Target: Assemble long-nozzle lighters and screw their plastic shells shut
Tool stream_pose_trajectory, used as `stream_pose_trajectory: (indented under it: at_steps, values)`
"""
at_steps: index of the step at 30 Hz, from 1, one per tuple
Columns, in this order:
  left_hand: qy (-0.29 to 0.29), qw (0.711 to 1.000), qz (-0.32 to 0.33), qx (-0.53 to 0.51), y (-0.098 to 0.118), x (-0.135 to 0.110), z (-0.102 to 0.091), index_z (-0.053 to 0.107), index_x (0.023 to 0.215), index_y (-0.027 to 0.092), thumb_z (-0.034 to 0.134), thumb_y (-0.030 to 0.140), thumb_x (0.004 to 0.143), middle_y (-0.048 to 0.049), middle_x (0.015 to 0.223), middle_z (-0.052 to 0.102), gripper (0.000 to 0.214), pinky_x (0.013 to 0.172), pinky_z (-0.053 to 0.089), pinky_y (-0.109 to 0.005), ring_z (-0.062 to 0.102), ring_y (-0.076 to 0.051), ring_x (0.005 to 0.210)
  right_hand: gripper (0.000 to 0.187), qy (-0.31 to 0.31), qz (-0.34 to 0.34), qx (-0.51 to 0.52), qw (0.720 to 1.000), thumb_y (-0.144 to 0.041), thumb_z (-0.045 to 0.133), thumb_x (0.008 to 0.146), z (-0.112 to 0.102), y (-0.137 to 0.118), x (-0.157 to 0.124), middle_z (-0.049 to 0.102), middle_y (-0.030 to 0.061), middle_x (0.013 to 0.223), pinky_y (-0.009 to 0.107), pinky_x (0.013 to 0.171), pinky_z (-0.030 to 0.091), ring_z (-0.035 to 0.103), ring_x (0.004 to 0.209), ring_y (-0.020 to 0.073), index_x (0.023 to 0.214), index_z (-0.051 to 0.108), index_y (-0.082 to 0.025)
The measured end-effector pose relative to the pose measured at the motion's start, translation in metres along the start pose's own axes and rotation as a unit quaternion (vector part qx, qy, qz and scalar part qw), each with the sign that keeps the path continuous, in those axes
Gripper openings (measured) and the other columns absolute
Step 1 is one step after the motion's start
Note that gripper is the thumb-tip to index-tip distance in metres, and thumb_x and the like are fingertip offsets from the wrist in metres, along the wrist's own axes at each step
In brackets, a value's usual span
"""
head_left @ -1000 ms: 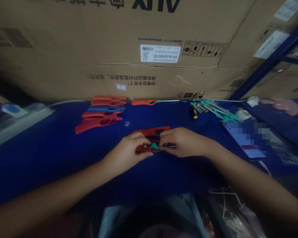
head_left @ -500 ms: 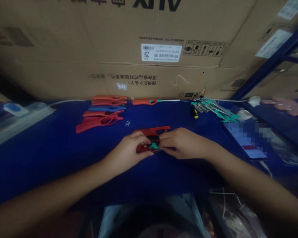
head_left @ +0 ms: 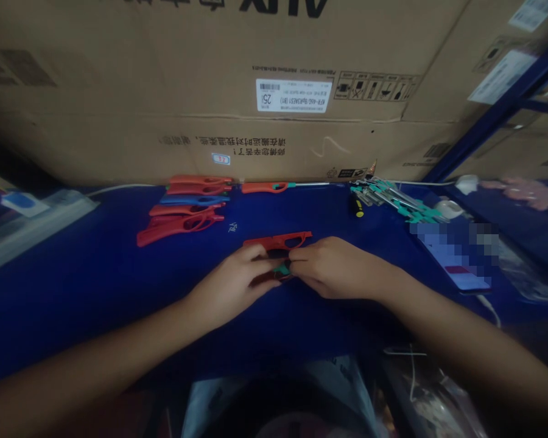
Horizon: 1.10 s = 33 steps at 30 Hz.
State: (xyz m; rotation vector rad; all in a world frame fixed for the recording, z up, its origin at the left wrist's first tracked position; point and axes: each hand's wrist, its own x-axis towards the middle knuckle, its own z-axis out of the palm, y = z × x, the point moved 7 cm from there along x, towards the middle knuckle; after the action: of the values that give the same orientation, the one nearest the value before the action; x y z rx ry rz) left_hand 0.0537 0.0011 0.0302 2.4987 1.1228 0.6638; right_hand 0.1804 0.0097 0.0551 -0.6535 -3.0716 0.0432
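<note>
Left hand [head_left: 237, 277] fingers clamp the red lighter shell [head_left: 270, 278] mid-table [head_left: 95, 274], right hand [head_left: 331, 267] fingers pinch the teal trigger piece [head_left: 283, 268] onto it, spare red shell [head_left: 278, 241] just behind; looks like the seating step, next move needs fine alignment.

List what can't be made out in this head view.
1. Teal part, head view: pinched between the left hand and right hand; their fingertips hide its shape.
2. Red piece, head view: mostly covered by the left hand.
3. Screen at right, head view: pixelated, unreadable.
4. Label on the cardboard box, head view: print too small to read.
</note>
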Motion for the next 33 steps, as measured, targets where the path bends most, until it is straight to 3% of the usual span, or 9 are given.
stream_pose_trajectory:
  at_steps: [6,19,26,33]
  values:
    - [-0.028,0.992,0.017,0.120,0.012,0.001,0.000,0.074,0.110,0.021,0.056,0.031,0.100,-0.0067,0.104,0.065,0.023,0.087,0.057,-0.040,0.065,-0.022,0.093,0.017,0.000,-0.006,-0.021,1.000,-0.014,0.052,0.094,0.001,-0.001,0.000,0.068,0.0041,0.085,0.030,0.058,0.032,0.059,0.072,0.0157,0.087,0.067,-0.015]
    - [-0.025,0.991,0.024,0.127,0.013,-0.001,0.002,0.075,0.108,0.021,0.055,0.033,0.101,-0.0074,0.107,0.065,0.024,0.091,0.056,-0.042,0.065,-0.023,0.096,0.018,-0.012,-0.005,-0.025,1.000,-0.014,0.051,0.096,0.000,-0.001,-0.001,0.069,0.0045,0.086,0.031,0.059,0.031,0.060,0.073,0.0162,0.088,0.068,-0.015]
    - [-0.037,0.990,0.026,0.137,0.014,-0.001,0.002,0.072,0.115,0.021,0.049,0.032,0.103,-0.0080,0.105,0.063,0.029,0.091,0.055,-0.044,0.062,-0.024,0.094,0.015,0.021,0.064,0.111,0.991,-0.023,0.058,0.096,0.002,0.016,-0.003,0.068,0.0035,0.090,0.026,0.064,0.036,0.061,0.077,0.0141,0.090,0.070,-0.017]
    - [-0.054,0.991,0.025,0.121,0.016,-0.002,0.001,0.069,0.120,0.019,0.048,0.026,0.103,-0.0085,0.105,0.061,0.029,0.088,0.054,-0.044,0.060,-0.025,0.097,0.007,0.018,0.120,0.276,0.953,-0.018,0.067,0.091,0.013,0.031,0.004,0.066,0.0014,0.082,0.023,0.063,0.039,0.055,0.067,0.0098,0.086,0.071,-0.014]
